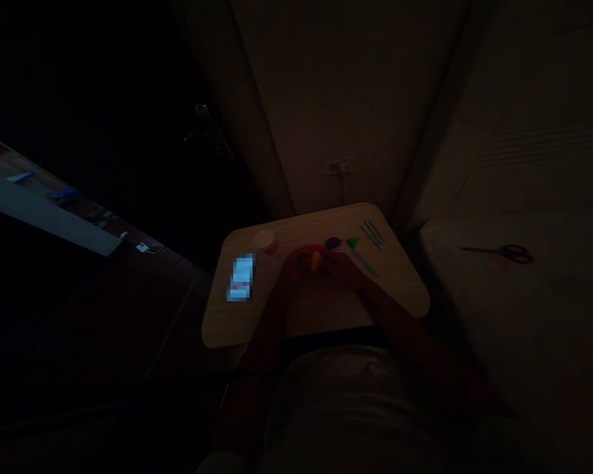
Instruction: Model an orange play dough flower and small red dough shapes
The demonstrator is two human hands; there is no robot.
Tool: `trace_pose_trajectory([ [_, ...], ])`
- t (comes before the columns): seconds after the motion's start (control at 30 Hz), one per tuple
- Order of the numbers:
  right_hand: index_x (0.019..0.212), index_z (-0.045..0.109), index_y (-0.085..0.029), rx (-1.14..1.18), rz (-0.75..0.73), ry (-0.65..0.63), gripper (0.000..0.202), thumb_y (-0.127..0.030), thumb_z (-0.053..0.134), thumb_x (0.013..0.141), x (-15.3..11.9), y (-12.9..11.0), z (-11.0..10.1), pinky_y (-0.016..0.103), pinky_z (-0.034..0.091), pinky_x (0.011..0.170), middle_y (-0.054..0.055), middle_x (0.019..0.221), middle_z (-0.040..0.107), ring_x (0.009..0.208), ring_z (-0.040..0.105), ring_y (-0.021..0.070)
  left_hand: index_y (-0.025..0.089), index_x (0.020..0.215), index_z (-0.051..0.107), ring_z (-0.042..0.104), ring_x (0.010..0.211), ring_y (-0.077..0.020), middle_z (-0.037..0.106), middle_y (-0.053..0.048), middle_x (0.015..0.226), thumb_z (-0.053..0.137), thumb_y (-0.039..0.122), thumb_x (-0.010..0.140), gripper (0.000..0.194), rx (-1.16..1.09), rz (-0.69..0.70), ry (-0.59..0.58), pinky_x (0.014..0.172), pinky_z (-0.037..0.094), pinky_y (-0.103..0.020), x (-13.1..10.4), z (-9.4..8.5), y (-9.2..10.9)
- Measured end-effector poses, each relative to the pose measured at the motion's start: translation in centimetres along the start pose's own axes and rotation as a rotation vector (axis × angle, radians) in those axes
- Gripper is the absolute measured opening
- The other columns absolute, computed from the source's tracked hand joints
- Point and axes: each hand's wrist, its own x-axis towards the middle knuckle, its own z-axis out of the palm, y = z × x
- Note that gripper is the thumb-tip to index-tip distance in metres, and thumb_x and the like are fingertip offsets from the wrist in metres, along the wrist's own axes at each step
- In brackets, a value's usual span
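Observation:
The scene is very dark. Over the middle of a small wooden table (400, 289), my left hand (295, 264) and my right hand (340, 267) meet around an orange lump (315, 262) that looks like modelling clay. Fingers of both hands appear closed on it, though their detail is lost in shadow. Just behind the lump a red piece (314, 248) shows. Beyond my right hand lie a purple lump (333, 243), a green triangular piece (352, 243) and a light blue stick-like tool (367, 264). A faint reddish patch (329, 293) is on the tabletop below my hands.
A lit phone (241, 278) lies at the table's left, with a pale tub (265, 241) behind it. Several thin sticks (372, 234) rest at the back right. Scissors (514, 253) lie on a pale surface to the right. A plugged wall socket (338, 164) is behind the table.

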Motion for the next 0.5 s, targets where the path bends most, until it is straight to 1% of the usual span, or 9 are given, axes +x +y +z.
trace_pose_trajectory([
  [0.1,0.119,0.074,-0.022,-0.020,0.007,0.003,0.033,-0.035,0.053,0.097,-0.02,0.05,-0.01,0.037,0.052,0.089,0.007,0.113,0.076,0.099,0.070,0.0240,0.019,0.105,0.065,0.068,0.089,-0.0188,0.071,-0.004,0.099,0.084,0.043,0.074,0.044,0.004,0.017,-0.093,0.080,0.054,-0.029,-0.40,0.35,0.35],
  [0.17,0.120,0.074,-0.022,-0.054,-0.002,0.001,0.033,-0.032,0.053,0.097,-0.03,0.13,0.01,0.037,0.052,0.091,0.008,0.116,0.076,0.102,0.070,0.0249,0.020,0.110,0.063,0.067,0.097,-0.0196,0.070,-0.006,0.109,0.084,0.038,0.076,0.043,0.033,0.059,-0.145,0.085,0.053,-0.029,-0.60,0.51,0.54],
  [0.27,0.119,0.075,-0.020,-0.127,-0.021,-0.021,0.032,-0.031,0.055,0.096,-0.01,0.21,0.03,0.038,0.051,0.093,0.010,0.117,0.077,0.103,0.070,0.0263,0.020,0.116,0.063,0.064,0.114,-0.0230,0.066,-0.010,0.127,0.080,0.035,0.082,0.041,0.108,0.132,-0.194,0.096,0.051,-0.033,-0.70,0.60,0.62],
  [0.37,0.114,0.076,-0.020,-0.157,-0.004,-0.035,0.032,-0.033,0.053,0.098,0.00,0.17,0.02,0.037,0.051,0.090,0.009,0.110,0.078,0.096,0.071,0.0250,0.020,0.120,0.063,0.062,0.118,-0.0241,0.064,-0.011,0.131,0.077,0.035,0.084,0.041,0.143,0.140,-0.212,0.099,0.050,-0.034,-0.66,0.55,0.42],
  [0.5,0.117,0.075,-0.021,-0.143,0.024,-0.006,0.034,-0.034,0.049,0.099,-0.12,0.06,0.07,0.037,0.051,0.091,0.009,0.111,0.077,0.099,0.070,0.0249,0.019,0.119,0.064,0.065,0.112,-0.0226,0.067,-0.009,0.124,0.077,0.035,0.083,0.041,0.106,0.101,-0.176,0.094,0.051,-0.033,-0.59,0.54,0.22],
])
